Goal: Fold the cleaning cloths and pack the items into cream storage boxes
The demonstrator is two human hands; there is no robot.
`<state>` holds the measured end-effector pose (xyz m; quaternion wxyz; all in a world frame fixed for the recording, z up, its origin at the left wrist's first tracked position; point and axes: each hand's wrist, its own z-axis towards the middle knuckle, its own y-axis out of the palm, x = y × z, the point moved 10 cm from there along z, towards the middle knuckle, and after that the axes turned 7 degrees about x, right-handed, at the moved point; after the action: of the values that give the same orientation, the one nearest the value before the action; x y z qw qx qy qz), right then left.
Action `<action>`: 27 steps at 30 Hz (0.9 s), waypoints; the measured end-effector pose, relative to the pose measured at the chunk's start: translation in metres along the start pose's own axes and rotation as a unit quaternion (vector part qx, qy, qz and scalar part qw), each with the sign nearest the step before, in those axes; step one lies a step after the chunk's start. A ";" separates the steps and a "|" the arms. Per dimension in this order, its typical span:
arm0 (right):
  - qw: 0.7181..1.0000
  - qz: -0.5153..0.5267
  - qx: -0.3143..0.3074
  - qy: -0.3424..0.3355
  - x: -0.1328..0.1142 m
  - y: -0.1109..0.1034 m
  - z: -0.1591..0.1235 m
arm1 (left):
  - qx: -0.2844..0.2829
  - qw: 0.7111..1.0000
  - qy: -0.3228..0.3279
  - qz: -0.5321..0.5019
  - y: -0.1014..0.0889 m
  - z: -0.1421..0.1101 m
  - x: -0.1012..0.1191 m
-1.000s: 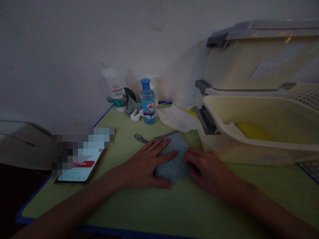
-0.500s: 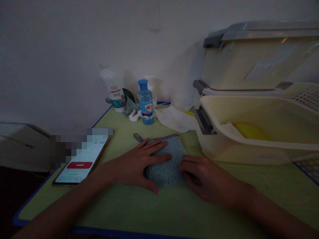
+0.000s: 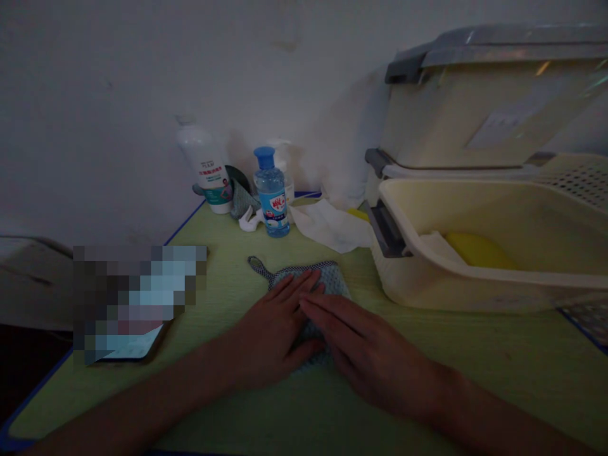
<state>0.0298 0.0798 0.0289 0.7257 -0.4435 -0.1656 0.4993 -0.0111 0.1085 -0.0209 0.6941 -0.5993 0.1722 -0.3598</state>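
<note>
A folded grey-blue textured cleaning cloth (image 3: pixel 336 277) lies on the table, with dark checked edging and a hanging loop pointing to the far left. My left hand (image 3: pixel 273 335) rests flat on its left part, fingers stretched out and thumb apart. Reaching in from the right, my right hand (image 3: pixel 365 354) lies across the cloth with straight fingers held together. Its fingertips meet or overlap the fingers of my left hand. Between them, both hands hide most of the cloth's middle and near edge.
Behind the cloth stand a blue bottle (image 3: pixel 273 196) and a white bottle (image 3: pixel 204 168), beside a white tissue (image 3: pixel 332 225). A phone (image 3: pixel 137 348) lies at left. On the right are a cream bin (image 3: pixel 427 291) with something yellow inside and a lidded box (image 3: pixel 456 120).
My right hand has left the cloth's right edge and moved left over it, its curled fingers straightening beside my left hand. My left hand stays flat on the cloth. The view has shifted slightly.
</note>
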 end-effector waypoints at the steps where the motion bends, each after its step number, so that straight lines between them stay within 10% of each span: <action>1: 1.000 -0.010 -0.021 0.002 0.001 0.007 0.000 | -0.001 1.000 -0.001 0.002 0.000 0.000 0.000; 11: 0.975 -0.046 -0.179 0.126 0.047 0.038 -0.013 | -0.003 1.000 0.002 0.028 0.001 0.000 0.000; 27: 0.971 -0.036 -0.193 0.136 0.056 0.035 -0.011 | -0.017 0.999 0.004 0.030 0.003 0.001 -0.002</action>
<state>0.0422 0.1274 -0.0167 0.6595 -0.6327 -0.1742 0.3666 -0.0113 0.1111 -0.0236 0.6939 -0.6037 0.1989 -0.3384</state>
